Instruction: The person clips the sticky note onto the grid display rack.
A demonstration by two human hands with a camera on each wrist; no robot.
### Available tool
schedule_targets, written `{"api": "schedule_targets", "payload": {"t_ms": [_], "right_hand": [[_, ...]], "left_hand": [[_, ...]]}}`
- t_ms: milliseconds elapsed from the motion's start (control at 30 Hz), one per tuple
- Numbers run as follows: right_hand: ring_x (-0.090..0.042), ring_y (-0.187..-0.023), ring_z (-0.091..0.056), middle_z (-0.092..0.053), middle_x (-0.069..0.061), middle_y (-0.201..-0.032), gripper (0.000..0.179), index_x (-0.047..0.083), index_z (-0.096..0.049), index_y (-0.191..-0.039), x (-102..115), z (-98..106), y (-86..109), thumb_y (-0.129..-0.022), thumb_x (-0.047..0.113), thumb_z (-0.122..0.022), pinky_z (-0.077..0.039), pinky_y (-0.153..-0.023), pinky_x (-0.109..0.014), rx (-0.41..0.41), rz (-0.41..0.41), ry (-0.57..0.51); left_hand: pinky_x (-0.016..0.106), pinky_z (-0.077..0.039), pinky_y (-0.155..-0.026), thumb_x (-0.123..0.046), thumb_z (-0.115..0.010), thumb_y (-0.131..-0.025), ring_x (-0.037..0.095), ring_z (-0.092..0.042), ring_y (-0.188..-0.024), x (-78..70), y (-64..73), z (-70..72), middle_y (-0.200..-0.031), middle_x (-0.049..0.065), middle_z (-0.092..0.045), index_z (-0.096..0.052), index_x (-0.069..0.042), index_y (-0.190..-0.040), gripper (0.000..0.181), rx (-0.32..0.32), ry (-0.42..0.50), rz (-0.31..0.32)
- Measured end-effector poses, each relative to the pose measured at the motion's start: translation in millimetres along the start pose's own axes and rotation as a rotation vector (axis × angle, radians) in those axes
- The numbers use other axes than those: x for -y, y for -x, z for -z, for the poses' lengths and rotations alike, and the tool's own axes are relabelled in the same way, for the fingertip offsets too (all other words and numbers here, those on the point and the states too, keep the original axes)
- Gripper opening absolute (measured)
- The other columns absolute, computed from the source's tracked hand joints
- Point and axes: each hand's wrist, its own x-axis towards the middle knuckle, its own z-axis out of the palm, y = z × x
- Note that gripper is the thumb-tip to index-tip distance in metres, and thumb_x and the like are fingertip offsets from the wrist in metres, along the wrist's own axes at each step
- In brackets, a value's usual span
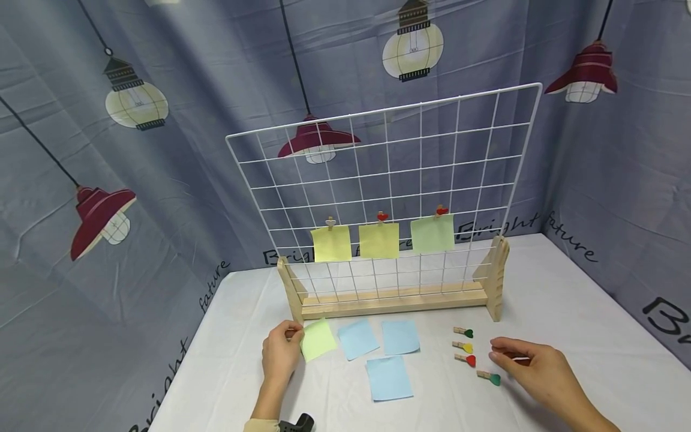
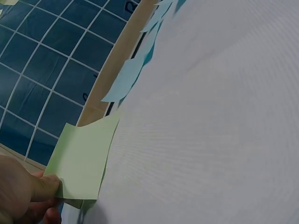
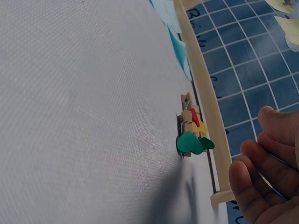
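Observation:
My left hand [image 1: 282,353] pinches the corner of a light green sticky note [image 1: 318,341] at the table's left. In the left wrist view the thumb lies on top of the note [image 2: 84,161], with fingers below it. My right hand [image 1: 542,373] hovers beside several small wooden clothespins with heart tops and holds nothing. Those hearts are dark green [image 1: 468,333], yellow [image 1: 467,348], red [image 1: 471,360] and green [image 1: 495,379]. The right wrist view shows the right hand's [image 3: 271,172] fingers loosely bent, apart from the green heart clothespin [image 3: 190,143].
Blue sticky notes [image 1: 358,339] lie mid-table. Behind them a white wire grid [image 1: 388,174] stands on a wooden base [image 1: 394,302]. Two yellow notes [image 1: 379,241] and a pale green note [image 1: 433,233] hang from it by heart clothespins. A patterned curtain [image 1: 216,72] surrounds the table.

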Motion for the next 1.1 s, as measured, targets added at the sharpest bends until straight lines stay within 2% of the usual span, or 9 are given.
{"api": "schedule_targets", "payload": {"t_ms": [267, 533, 733, 833, 967, 1100], "right_hand": [[-0.019, -0.090, -0.072, -0.079, -0.010, -0.111, 0.040, 0.006, -0.075, -0.121, 0, 1, 0.3, -0.093, 0.035, -0.077, -0.053, -0.067, -0.021, -0.004, 0.005, 0.001], [-0.019, -0.090, -0.072, -0.079, -0.011, -0.111, 0.041, 0.005, -0.075, -0.122, 0, 0, -0.8, -0.093, 0.033, -0.076, -0.053, -0.066, -0.021, 0.005, -0.008, -0.006], [-0.020, -0.091, -0.071, -0.078, -0.012, -0.112, 0.042, 0.003, -0.074, -0.123, 0, -1, -1.3, -0.093, 0.033, -0.077, -0.053, -0.066, -0.022, 0.011, -0.025, -0.013], [-0.020, -0.090, -0.071, -0.078, -0.012, -0.111, 0.042, 0.003, -0.074, -0.122, 0, -2, -1.0, -0.093, 0.033, -0.077, -0.053, -0.065, -0.022, 0.012, -0.031, -0.017], [-0.021, -0.091, -0.071, -0.078, -0.013, -0.111, 0.040, 0.003, -0.075, -0.121, -2, -4, -0.3, -0.093, 0.032, -0.077, -0.054, -0.065, -0.022, 0.010, -0.029, -0.019], [-0.021, -0.091, -0.071, -0.078, -0.013, -0.111, 0.040, 0.002, -0.074, -0.121, -4, -6, -0.1, -0.093, 0.030, -0.077, -0.055, -0.066, -0.022, 0.012, -0.034, -0.020]], "left_hand": [[0.034, -0.046, -0.067, -0.012, -0.074, -0.092, 0.015, -0.066, -0.079, -14.0, -2.1, 13.9, -0.092, -0.001, -0.078, -0.078, -0.017, -0.097, 0.008, -0.022, 0.056, -0.019], [0.032, -0.044, -0.071, -0.014, -0.075, -0.093, 0.013, -0.063, -0.078, -36.7, -1.0, 26.6, -0.094, -0.001, -0.079, -0.080, -0.019, -0.100, 0.010, -0.051, 0.117, -0.053], [0.025, -0.045, -0.069, -0.013, -0.078, -0.090, 0.012, -0.060, -0.076, -55.8, 2.4, 34.7, -0.091, 0.003, -0.079, -0.081, -0.015, -0.100, 0.010, -0.062, 0.213, -0.083], [0.022, -0.048, -0.064, -0.012, -0.079, -0.090, 0.013, -0.061, -0.075, -63.4, 4.1, 38.0, -0.090, 0.005, -0.078, -0.081, -0.013, -0.101, 0.011, -0.061, 0.267, -0.087], [0.021, -0.050, -0.056, -0.011, -0.080, -0.089, 0.013, -0.063, -0.074, -70.7, 6.3, 41.0, -0.090, 0.006, -0.079, -0.082, -0.012, -0.100, 0.012, -0.057, 0.312, -0.083], [0.020, -0.049, -0.058, -0.011, -0.082, -0.087, 0.013, -0.064, -0.075, -75.6, 7.6, 42.4, -0.089, 0.004, -0.079, -0.082, -0.014, -0.098, 0.011, -0.058, 0.341, -0.091]]}}
